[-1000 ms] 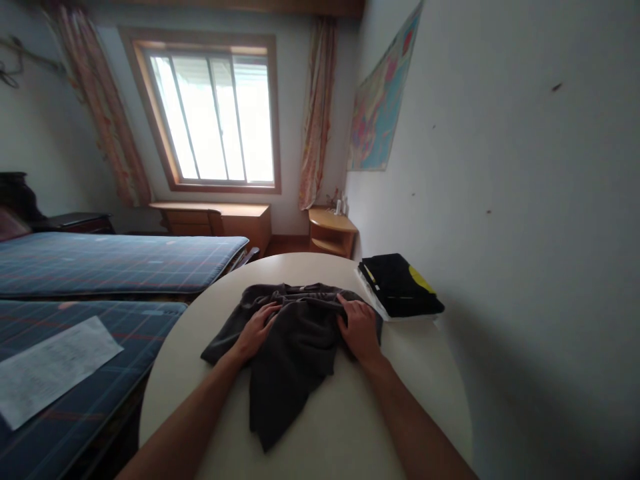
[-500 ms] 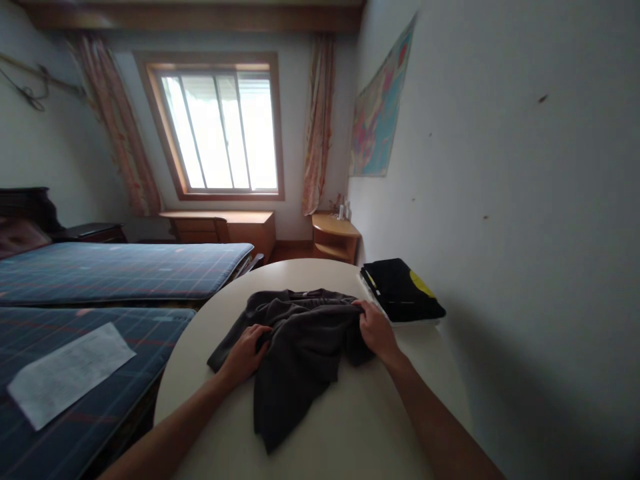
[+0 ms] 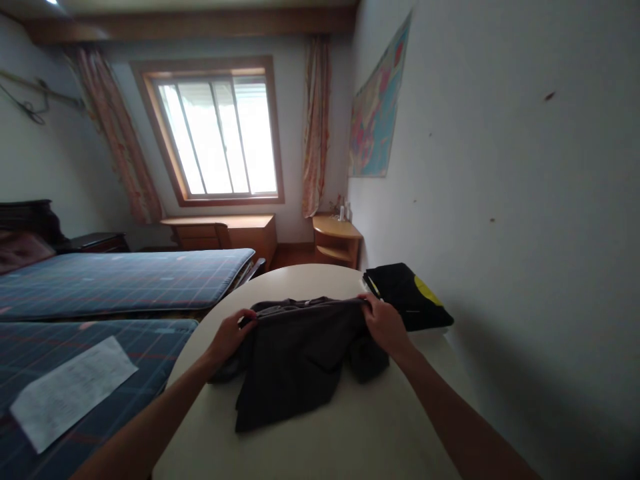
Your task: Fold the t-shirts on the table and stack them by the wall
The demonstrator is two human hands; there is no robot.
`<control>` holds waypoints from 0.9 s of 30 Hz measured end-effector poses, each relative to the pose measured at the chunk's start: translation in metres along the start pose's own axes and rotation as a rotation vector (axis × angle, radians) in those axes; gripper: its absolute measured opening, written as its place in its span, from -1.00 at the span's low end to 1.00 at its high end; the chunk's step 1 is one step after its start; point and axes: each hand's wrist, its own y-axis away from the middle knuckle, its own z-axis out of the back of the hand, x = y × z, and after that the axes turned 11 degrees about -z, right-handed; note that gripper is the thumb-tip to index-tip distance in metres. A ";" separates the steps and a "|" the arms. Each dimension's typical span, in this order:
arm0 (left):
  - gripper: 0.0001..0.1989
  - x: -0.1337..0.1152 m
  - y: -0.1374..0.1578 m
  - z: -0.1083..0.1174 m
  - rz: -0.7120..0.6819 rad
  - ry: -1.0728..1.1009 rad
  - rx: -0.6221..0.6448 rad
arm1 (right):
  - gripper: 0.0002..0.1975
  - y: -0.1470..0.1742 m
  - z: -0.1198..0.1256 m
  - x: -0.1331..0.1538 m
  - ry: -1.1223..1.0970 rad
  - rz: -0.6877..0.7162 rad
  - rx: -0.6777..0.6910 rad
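A dark grey garment (image 3: 300,360), its exact kind hard to make out, lies partly on the round white table (image 3: 310,277) and is stretched between my hands. My left hand (image 3: 233,339) pinches its upper left edge between thumb and fingers. At the upper right edge, my right hand (image 3: 386,325) grips the cloth. The front panel hangs fairly smooth from the held edge towards me, while bunched cloth shows behind it and under both hands. Just beyond my right hand sits a folded black garment (image 3: 410,293) with a yellow patch, on something white at the table's right edge.
On the left are two mattresses with blue plaid covers (image 3: 125,277), the nearer one bearing a sheet of paper (image 3: 73,393). A white wall (image 3: 540,267) runs close along the right. A wooden desk (image 3: 250,230) and a corner shelf (image 3: 337,230) stand beneath the window.
My left hand has moved up and slightly left, pulling the cloth's edge out straight. The crumpled front has spread wider and flatter. My right hand keeps its grip, shifted slightly right.
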 end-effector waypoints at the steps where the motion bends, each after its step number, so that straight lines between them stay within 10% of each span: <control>1: -0.75 0.003 -0.004 0.009 0.014 -0.023 -0.034 | -0.67 -0.003 0.009 -0.005 -0.052 -0.034 -0.029; 7: -0.78 0.004 0.008 0.022 -0.078 -0.250 -0.139 | -0.63 -0.003 0.038 -0.054 -0.049 -0.106 -0.076; 13: -0.66 -0.013 0.063 -0.028 -0.364 -0.245 0.154 | -0.50 0.031 0.003 -0.065 0.094 0.322 0.046; 20: -0.62 -0.021 0.075 -0.064 -0.221 -0.003 0.160 | -0.46 0.063 -0.040 -0.052 0.200 0.236 0.179; 27: -0.60 -0.028 0.045 -0.007 0.078 0.095 -0.125 | -0.79 0.063 -0.011 -0.065 0.117 0.315 0.172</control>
